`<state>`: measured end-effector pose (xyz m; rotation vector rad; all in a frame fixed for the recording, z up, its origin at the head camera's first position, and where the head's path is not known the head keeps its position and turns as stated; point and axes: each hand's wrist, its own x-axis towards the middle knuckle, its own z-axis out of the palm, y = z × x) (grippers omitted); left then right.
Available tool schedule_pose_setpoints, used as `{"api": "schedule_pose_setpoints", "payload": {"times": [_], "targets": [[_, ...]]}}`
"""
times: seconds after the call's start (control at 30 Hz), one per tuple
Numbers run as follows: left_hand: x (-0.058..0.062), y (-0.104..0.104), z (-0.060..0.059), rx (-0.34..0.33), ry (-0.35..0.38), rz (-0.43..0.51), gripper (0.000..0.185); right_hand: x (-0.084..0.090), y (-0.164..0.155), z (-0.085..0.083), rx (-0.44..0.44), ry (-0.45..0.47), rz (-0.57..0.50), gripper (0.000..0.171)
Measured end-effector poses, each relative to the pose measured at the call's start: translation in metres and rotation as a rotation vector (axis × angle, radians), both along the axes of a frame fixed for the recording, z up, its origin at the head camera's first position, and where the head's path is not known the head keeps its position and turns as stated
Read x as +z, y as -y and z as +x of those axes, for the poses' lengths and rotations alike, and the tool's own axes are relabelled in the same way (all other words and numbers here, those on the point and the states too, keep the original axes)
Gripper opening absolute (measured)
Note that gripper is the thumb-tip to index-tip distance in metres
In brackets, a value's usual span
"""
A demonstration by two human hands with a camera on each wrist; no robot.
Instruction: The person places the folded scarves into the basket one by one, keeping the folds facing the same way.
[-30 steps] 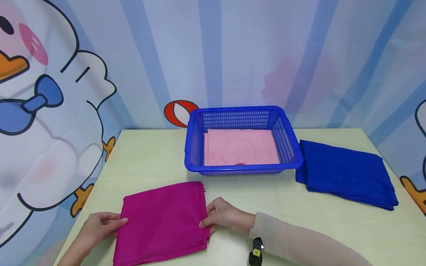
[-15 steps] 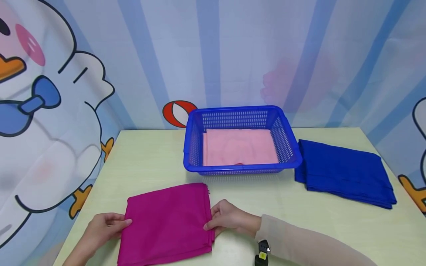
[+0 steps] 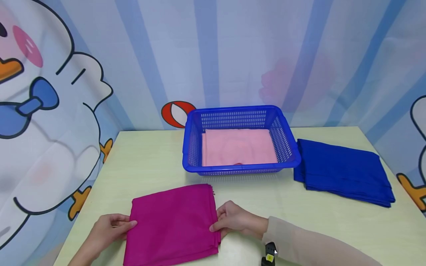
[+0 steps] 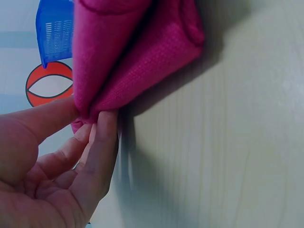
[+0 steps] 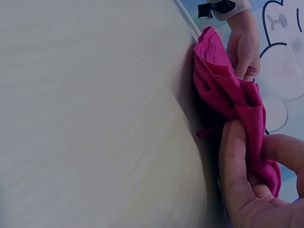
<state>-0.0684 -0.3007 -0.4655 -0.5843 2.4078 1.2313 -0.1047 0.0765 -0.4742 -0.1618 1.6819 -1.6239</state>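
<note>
The pale green wooden counter (image 3: 149, 162) carries a blue perforated plastic basket (image 3: 287, 144) holding a folded pink cloth (image 3: 237, 147), with a folded dark blue cloth (image 3: 342, 171) to its right. Near the front edge lies the folded magenta cloth (image 3: 171, 223). The left hand (image 3: 108, 231) pinches its left edge, the right hand (image 3: 236, 220) its right edge, each grip clamped on fabric. The step looks like lifting the fold; both sides must rise level.

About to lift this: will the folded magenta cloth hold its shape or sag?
The magenta cloth likely sags: its layers buckle where the left hand and right hand pinch its edges. Probably light, being thin fabric. Its stacked folds may slide apart.
</note>
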Motion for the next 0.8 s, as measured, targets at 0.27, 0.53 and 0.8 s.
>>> {"api": "schedule_pose_setpoints", "payload": {"times": [0.27, 0.53, 0.8], "targets": [[0.001, -0.010, 0.001, -0.005, -0.020, 0.017, 0.063, 0.000, -0.010, 0.003, -0.013, -0.017, 0.024, 0.023], [0.003, -0.025, 0.001, -0.030, -0.049, 0.013, 0.058, 0.000, -0.024, 0.006, -0.014, -0.032, 0.024, 0.022], [0.002, -0.037, 0.000, -0.051, -0.087, 0.048, 0.049, 0.000, -0.039, 0.009, -0.018, -0.033, 0.005, 0.030]]}}
